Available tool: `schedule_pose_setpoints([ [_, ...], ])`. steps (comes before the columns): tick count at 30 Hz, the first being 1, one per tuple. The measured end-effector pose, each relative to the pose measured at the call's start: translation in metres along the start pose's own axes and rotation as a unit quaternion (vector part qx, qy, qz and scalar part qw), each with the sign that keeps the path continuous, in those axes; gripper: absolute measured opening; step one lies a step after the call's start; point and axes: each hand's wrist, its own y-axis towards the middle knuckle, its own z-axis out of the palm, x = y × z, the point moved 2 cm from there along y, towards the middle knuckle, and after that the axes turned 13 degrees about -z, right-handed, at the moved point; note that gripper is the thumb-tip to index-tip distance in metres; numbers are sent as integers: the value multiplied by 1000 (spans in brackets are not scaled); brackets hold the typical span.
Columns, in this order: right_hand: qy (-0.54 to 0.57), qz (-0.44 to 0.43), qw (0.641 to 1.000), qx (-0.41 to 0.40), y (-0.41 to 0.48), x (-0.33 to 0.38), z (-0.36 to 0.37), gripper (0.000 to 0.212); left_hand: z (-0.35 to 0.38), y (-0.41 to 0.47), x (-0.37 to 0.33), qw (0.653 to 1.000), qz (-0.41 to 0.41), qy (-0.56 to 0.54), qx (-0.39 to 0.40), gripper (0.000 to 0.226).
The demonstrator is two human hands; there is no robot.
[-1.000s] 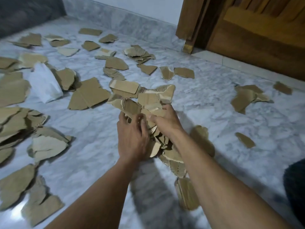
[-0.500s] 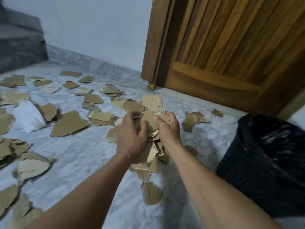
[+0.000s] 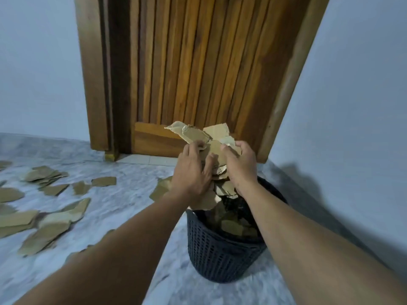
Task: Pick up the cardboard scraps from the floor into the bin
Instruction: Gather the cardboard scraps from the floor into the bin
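A bundle of brown cardboard scraps [image 3: 196, 134] is pressed between my left hand [image 3: 191, 175] and my right hand [image 3: 239, 166], both shut on it. The bundle hangs directly above the open mouth of a black mesh bin [image 3: 220, 256] standing on the marble floor [image 3: 123, 190]. Some scraps [image 3: 231, 226] lie inside the bin. Several loose cardboard scraps [image 3: 52, 230] are scattered on the floor to the left, with more scraps [image 3: 103, 181] farther back.
A wooden door [image 3: 198, 69] in its frame stands straight ahead behind the bin. A pale wall [image 3: 352, 106] runs along the right side, close to the bin. One scrap [image 3: 160, 189] lies just left of the bin, partly hidden by my left hand.
Both hands have carried the bundle up and to the right, from low over the floor to above the bin. My view has swung right toward the door and the bin.
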Motion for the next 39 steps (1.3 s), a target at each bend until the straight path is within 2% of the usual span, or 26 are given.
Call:
schedule_pose_setpoints([
  [3,-16,47,998,-28,5,-45,-43,39,59,-4,-22,998,8,30,50,43],
  [5,-47,86,995,-16,1,-73,-62,39,89,-8,-25,990,-8,100,100,45],
  [8,-97,131,985,49,1,-102,-83,34,108,-15,-23,949,-66,241,193,45],
  [11,-122,153,973,125,3,-108,-84,35,98,-12,-19,934,-62,285,205,37],
  [14,-143,125,966,175,5,-96,-71,29,68,-4,-13,944,-19,300,137,25],
  [17,-162,70,964,201,9,-63,-48,24,27,2,7,958,-8,277,76,25],
  [20,-183,12,955,234,1,-23,-15,49,-16,2,53,962,-10,268,59,28],
  [26,-181,-76,953,232,-44,10,90,51,-91,-32,179,959,-91,260,68,47],
  [28,-200,-125,941,242,-62,15,127,51,-105,-59,217,943,-118,293,103,69],
  [31,-220,-164,920,279,-81,8,178,54,-115,-104,270,899,-156,355,205,100],
  [34,-248,-120,906,320,-101,-20,217,56,-113,-141,310,842,-177,418,292,123],
  [35,-260,-87,899,340,-110,-33,228,58,-108,-150,320,835,-176,420,310,125],
  [39,-262,90,875,396,-140,-91,260,67,-96,-149,349,867,-156,378,284,115],
])
